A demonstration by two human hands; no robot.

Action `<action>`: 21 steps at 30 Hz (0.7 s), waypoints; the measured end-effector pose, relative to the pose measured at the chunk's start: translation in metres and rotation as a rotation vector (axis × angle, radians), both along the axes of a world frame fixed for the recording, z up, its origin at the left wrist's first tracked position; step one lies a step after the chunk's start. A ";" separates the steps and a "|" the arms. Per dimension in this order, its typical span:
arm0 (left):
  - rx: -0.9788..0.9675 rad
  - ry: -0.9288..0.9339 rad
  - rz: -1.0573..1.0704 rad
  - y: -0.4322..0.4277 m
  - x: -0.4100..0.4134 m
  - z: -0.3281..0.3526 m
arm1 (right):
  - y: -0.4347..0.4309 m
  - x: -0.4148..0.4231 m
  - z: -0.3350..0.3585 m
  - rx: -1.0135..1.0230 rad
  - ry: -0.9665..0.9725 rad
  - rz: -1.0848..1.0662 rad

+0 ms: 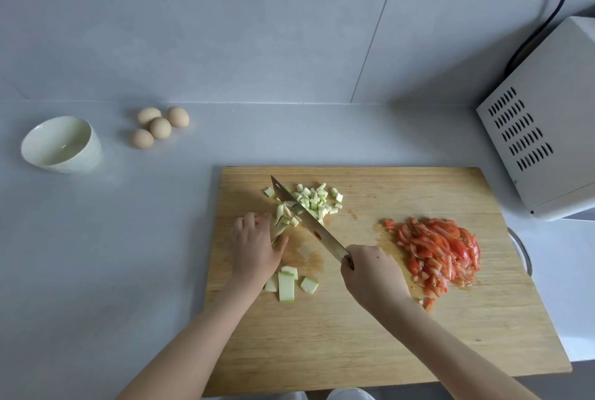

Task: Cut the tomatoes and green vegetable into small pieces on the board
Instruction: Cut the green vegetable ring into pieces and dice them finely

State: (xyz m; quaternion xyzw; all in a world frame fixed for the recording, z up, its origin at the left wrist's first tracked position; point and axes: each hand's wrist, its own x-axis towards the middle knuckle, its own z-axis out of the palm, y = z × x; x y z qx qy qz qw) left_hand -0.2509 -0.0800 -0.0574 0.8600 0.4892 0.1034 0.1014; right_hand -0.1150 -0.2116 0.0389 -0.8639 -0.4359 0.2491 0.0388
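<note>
Clenched around the handle of a knife point(307, 221), the right hand point(370, 274) keeps the blade slanting across the board point(354, 335) toward its far left corner, the edge down among the green vegetable. The left hand point(254, 245) has its grip closed on the green strips point(280, 221) being cut, fingers curled near the blade's left side.

From the head camera, the only view, the task's things all lie on the board. A heap of small green dice point(317, 200) sits near the far edge, just right of the blade. A few larger green slabs point(286, 285) wait close to the left edge, beside the left wrist. The tomato pieces point(438, 253) are piled toward the right edge, already sliced into strips and chunks. On the table to the left stand a white bowl point(61, 143) and four eggs point(159, 126), well apart from the board; a white appliance point(544, 116) sits at the right.

Judging from this, the green vegetable is partly diced. To do the step well, the left fingertips should stay tucked back from the edge, the strips held bunched and flat, and the cuts kept close and even.
</note>
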 end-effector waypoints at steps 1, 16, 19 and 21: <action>0.004 0.008 -0.004 0.002 0.003 -0.001 | 0.000 0.001 0.000 -0.001 0.001 -0.004; -0.028 0.010 -0.139 0.030 0.008 -0.002 | 0.010 0.002 0.007 -0.019 -0.008 -0.006; 0.035 0.007 -0.223 0.037 -0.001 -0.007 | 0.013 -0.003 0.006 -0.028 -0.001 -0.010; 0.060 0.018 -0.205 0.035 -0.005 -0.009 | 0.015 -0.006 0.003 -0.032 -0.012 -0.017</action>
